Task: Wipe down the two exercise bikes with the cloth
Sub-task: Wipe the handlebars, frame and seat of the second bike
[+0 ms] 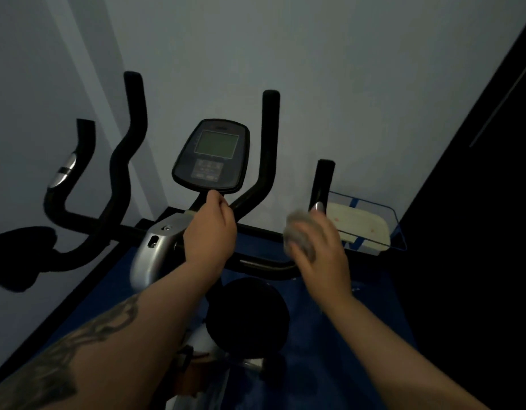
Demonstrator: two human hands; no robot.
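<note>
Gripping the black curved handlebar tube (250, 202) just below the dark oval display console (211, 156), the left hand (210, 229) is seen with its fingers curled round the bar, apparently to steady the silver-and-black exercise bike (151, 253). A crumpled pale grey cloth (297, 232) is held bunched in the right hand (318, 247), whose fingers are wrapped about it; the hand is blurred, so its exact contact with the bar beneath cannot be told. The cloth lies at the front of the right hand, just beside the short upright black grip (324, 182).

Several risks can be judged from here. The dim light may cause patches of the bars to be missed. The console sits just above the left hand, and its buttons could be pressed by accident if the cloth is swept over it carelessly. A loosely bunched cloth could be dropped onto the blue floor mat (359, 321) beyond the right wrist and picked up dirty.

Past the right hand, a clear plastic tray with a blue rim (399, 229) is seen; a cream-coloured flat object (359, 226) lies in it, its nature not made out. It could be knocked by a wide sweep of that hand. To the left, black handlebars (120, 161), seemingly of a second bike, are seen untouched.
</note>
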